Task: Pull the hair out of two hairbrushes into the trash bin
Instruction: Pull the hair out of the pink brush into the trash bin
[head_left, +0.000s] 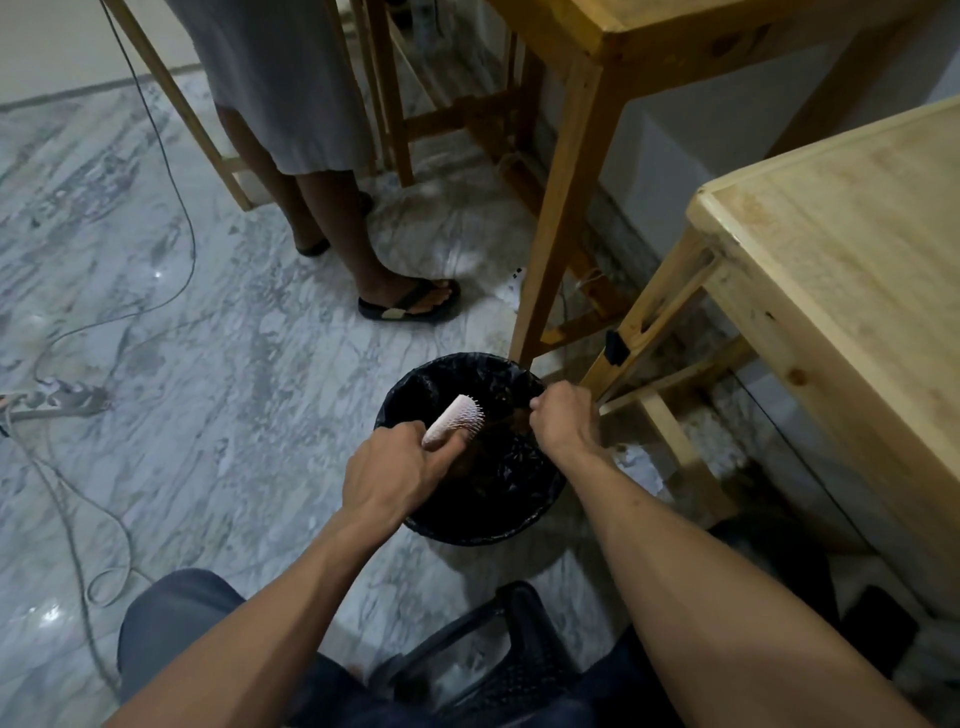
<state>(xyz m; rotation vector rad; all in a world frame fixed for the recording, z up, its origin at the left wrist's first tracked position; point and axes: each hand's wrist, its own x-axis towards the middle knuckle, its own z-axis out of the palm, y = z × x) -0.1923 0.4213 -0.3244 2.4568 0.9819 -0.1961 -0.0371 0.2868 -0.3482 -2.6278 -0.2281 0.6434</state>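
A pale pink hairbrush (457, 415) is gripped by its handle in my left hand (397, 467), its bristled head pointing up and right over the bin. The round trash bin (467, 527) with a black liner stands on the marble floor right below both hands. My right hand (563, 418) hovers over the bin's right side with fingers pinched on a dark tuft of hair (519, 415) stretched between it and the brush. Only one brush is in view.
A pale wooden table (841, 270) stands at the right, a taller wooden table leg (556, 228) just behind the bin. Another person's legs in sandals (410, 304) stand behind. Cables (104, 312) trail over the floor at left. A black chair armrest (483, 639) is between my knees.
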